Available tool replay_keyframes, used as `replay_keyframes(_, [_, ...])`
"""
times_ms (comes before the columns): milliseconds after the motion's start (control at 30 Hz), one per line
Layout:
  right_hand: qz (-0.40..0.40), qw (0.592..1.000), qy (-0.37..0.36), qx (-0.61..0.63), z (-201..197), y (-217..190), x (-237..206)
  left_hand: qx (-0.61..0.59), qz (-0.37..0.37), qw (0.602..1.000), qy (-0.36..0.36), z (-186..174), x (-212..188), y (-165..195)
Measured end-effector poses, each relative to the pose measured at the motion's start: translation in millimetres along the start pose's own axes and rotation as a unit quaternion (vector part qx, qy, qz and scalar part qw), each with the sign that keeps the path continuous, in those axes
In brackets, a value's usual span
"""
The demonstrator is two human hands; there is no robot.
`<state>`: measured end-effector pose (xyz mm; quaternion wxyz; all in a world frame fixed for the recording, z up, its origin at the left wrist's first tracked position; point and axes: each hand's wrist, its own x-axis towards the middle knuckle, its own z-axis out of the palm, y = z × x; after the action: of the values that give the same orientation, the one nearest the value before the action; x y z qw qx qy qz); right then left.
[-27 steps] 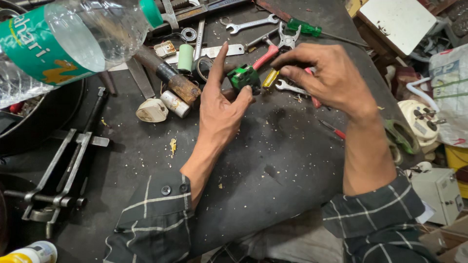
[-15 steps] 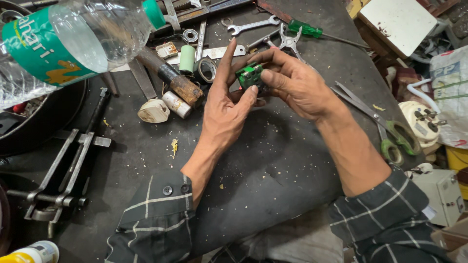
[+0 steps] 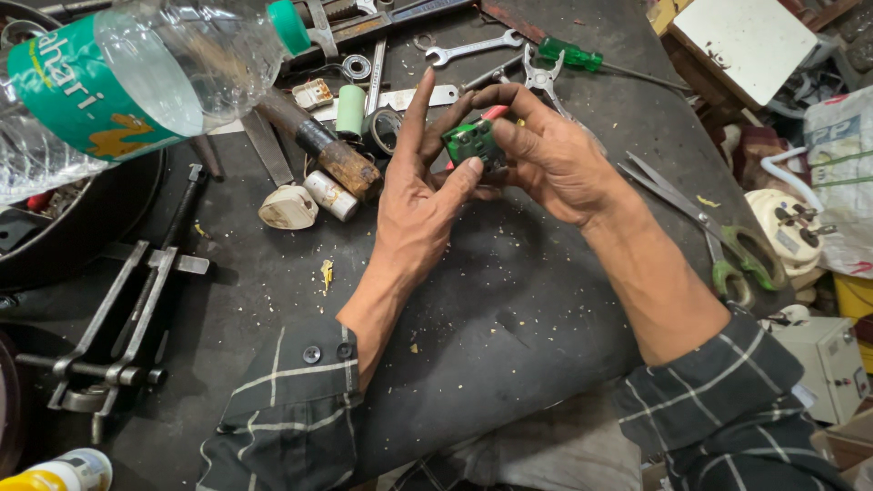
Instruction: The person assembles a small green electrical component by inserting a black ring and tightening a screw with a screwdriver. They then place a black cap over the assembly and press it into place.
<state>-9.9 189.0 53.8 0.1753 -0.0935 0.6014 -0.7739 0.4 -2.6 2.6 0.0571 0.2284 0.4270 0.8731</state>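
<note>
Overhead, a clear plastic bottle (image 3: 136, 82) lay tilted beside the dark workbench (image 3: 509, 309). Both hands met above it: the right hand (image 3: 546, 155) clasped a small green part (image 3: 471, 143), possibly a switch, while the left hand (image 3: 423, 195) pinched its edge by thumb.
</note>
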Motion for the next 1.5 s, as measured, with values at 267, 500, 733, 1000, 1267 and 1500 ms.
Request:
replay_keyframes(267, [0.01, 1.0, 0.009, 0.0, -5, 4, 2, -0.024, -0.026, 0.999, 0.006, -1, 1, 1])
replay_keyframes(500, [0.027, 0.999, 0.015, 0.017, -4, 5, 3, -0.035, -0.004, 0.999, -0.004, -3, 0, -4])
replay_keyframes(733, [0.014, 1.0, 0.013, 0.02, -7, 2, 3, -0.061, -0.034, 0.998, -0.01, -2, 1, -2])
replay_keyframes(1000, [0.0, 0.999, -0.015, 0.036, -15, 4, 2, -0.075, -0.045, 0.996, 0.003, 2, 1, 6])
replay_keyframes(1267, [-0.011, 1.0, -0.008, -0.017, -14, -1, 0, -0.071, -0.03, 0.997, 0.004, 1, 3, 2])
replay_keyframes(1500, [-0.022, 0.999, 0.001, -0.028, -14, 1, 0, -0.062, -0.039, 0.997, 0.011, -1, 4, 3])
